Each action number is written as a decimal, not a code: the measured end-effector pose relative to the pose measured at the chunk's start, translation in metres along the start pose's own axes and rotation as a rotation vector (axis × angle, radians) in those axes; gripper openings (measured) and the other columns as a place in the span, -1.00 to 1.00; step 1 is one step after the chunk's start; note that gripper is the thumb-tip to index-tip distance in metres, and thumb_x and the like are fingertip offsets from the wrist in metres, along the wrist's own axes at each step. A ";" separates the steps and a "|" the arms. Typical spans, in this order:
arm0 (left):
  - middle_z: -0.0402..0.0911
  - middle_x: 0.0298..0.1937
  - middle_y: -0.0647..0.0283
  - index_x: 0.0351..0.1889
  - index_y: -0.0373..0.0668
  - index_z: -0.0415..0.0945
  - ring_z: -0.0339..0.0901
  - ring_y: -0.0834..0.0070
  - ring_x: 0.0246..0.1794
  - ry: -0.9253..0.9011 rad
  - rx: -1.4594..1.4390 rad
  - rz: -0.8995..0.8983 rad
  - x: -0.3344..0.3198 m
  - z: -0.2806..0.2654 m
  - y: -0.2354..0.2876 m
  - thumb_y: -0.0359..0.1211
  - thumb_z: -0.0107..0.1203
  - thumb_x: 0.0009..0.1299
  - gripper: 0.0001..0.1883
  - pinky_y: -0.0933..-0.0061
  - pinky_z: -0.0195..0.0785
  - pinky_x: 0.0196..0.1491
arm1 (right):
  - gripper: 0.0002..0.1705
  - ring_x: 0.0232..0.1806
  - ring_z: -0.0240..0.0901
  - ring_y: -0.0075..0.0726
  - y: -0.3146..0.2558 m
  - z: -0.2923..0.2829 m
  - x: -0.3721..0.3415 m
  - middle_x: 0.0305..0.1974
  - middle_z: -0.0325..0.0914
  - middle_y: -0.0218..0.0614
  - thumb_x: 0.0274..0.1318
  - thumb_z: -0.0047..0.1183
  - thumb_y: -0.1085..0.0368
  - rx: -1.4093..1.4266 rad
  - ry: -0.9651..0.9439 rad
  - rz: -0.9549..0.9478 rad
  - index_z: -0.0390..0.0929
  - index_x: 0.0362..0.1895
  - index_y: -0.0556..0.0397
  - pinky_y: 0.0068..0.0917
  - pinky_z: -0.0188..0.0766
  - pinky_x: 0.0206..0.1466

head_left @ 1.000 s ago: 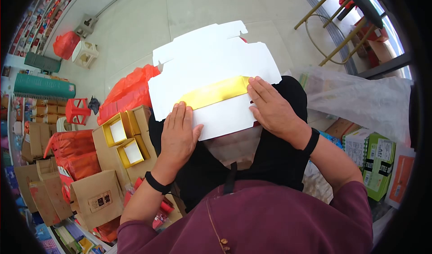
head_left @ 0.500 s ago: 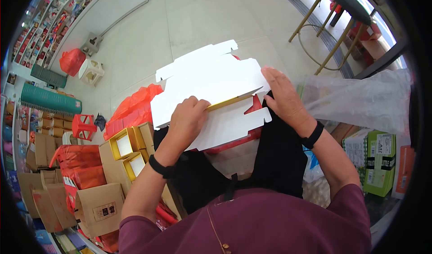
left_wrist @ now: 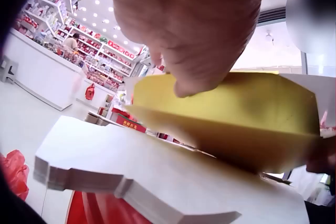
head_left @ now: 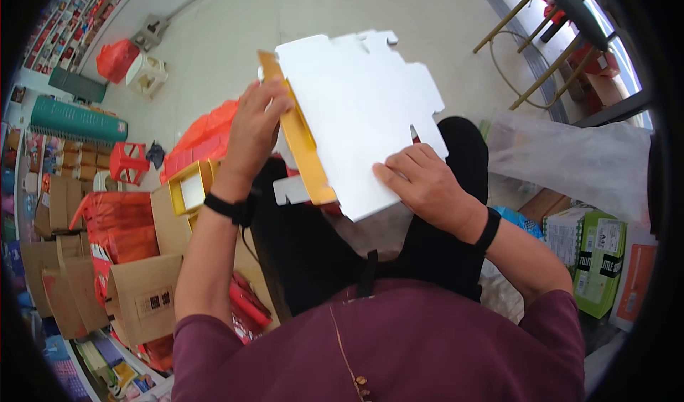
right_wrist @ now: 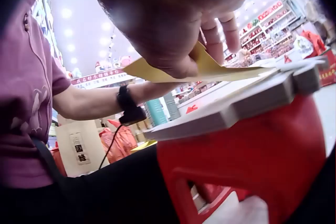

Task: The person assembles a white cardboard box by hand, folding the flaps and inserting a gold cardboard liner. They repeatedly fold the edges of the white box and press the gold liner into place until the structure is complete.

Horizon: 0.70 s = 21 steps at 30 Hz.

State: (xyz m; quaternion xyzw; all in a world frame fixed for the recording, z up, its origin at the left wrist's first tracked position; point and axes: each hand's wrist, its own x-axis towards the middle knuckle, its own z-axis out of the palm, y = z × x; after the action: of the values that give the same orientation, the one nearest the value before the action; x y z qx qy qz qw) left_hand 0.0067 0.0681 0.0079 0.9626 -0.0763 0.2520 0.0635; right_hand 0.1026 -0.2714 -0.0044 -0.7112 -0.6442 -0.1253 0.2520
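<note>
A flat die-cut box blank (head_left: 363,117), white on top and gold beneath, is tilted above the lap with a gold flap (head_left: 303,145) folded up along its left side. My left hand (head_left: 255,121) pinches this flap near its upper part. In the left wrist view, the left thumb (left_wrist: 194,85) lies against the gold face. My right hand (head_left: 431,188) grips the blank's lower right edge; the right wrist view shows its gold side under the thumb (right_wrist: 181,69). Below, a stack of white blanks (right_wrist: 252,100) lies on a red stool (right_wrist: 247,150).
Gold open boxes (head_left: 191,192) stand on cardboard to the left, beside brown cartons (head_left: 146,295) and red bags (head_left: 125,220). On the right are clear plastic sheeting (head_left: 570,156) and a green package (head_left: 598,259). A tall stool (head_left: 570,17) stands at the far right.
The blank has turned so its gold flap, earlier across the front, now runs along the left. My left hand moved up and left with it; my right hand, earlier open, now grips its edge.
</note>
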 end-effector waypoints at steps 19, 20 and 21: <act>0.62 -0.02 0.07 0.11 -0.14 0.58 0.61 0.03 0.00 -0.385 -0.323 -0.117 -0.053 -0.024 0.106 -0.44 0.36 0.32 -0.61 0.04 0.49 0.10 | -0.61 -0.03 0.57 -0.05 -0.001 0.024 0.004 -0.13 0.64 -0.20 0.00 0.34 0.45 0.243 -0.087 0.201 0.69 -0.01 0.09 -0.18 0.50 0.09; 0.62 -0.04 0.06 0.10 -0.15 0.59 0.61 0.03 -0.01 -0.373 -0.332 -0.181 -0.054 -0.019 0.106 -0.43 0.33 0.37 -0.66 0.05 0.49 0.07 | -0.66 -0.05 0.58 -0.04 0.002 0.023 0.006 -0.17 0.65 -0.18 0.04 0.34 0.44 0.266 -0.104 0.231 0.69 -0.03 0.09 -0.17 0.50 0.07; 0.61 -0.06 0.06 0.08 -0.16 0.61 0.61 0.03 -0.02 -0.357 -0.342 -0.244 -0.054 -0.013 0.104 -0.42 0.31 0.41 -0.70 0.06 0.50 0.05 | -0.72 -0.08 0.58 -0.02 0.006 0.022 0.009 -0.21 0.65 -0.16 0.10 0.32 0.41 0.350 -0.111 0.288 0.70 -0.06 0.09 -0.16 0.51 0.05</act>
State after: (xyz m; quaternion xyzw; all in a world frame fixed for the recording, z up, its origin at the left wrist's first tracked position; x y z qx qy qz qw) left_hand -0.0642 -0.0257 0.0014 0.9691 -0.0112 0.0523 0.2407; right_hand 0.1065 -0.2524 -0.0200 -0.7471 -0.5609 0.0649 0.3507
